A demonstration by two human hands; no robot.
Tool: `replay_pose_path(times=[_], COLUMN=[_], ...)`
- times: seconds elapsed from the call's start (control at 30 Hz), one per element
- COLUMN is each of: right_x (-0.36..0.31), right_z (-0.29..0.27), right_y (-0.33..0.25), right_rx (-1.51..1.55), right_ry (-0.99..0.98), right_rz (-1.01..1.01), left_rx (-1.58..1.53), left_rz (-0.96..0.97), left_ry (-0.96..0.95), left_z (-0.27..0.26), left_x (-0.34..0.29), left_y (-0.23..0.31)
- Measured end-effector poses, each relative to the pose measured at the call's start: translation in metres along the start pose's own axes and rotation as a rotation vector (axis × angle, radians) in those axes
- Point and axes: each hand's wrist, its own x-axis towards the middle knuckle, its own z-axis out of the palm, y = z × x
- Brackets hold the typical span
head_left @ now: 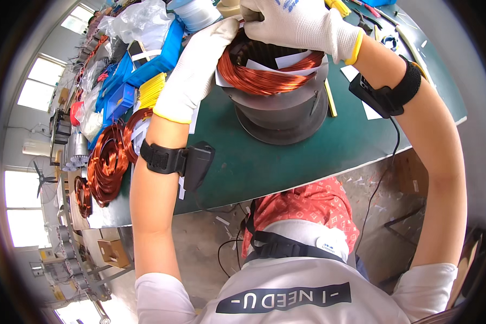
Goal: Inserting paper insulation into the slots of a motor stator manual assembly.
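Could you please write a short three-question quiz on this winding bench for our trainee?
1. True or false: both hands, left hand and right hand, wear white gloves.
2. What metal are the coils in the stator?
3. The loose copper coils lie to the person's: A) left B) right C) lap.

Key: 1 true; 2 copper; 3 A.

The grey cylindrical metal stator core stood on the green table mat, with copper wire windings in its top. Loose copper wire coils lay to the left, blue plastic bins beyond them, farther away.
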Motion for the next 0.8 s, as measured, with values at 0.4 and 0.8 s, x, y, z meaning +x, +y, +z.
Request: replay_pose_path(times=[0.4,0.8], right_x=[-0.004,-0.004], right_z=[-0.004,0.005], right_y=[-0.009,-0.002], right_rx=[-0.079,-0.078], right_ry=[-0.065,0.046], right_rz=[0.085,0.137], left_rx=[0.147,0.125], left_rz=[-0.048,-0.134], left_ry=[0.022,-0.099], left_z=[0.005,-0.011], left_x=[0.0,0.023], left_y=[0.012,0.017])
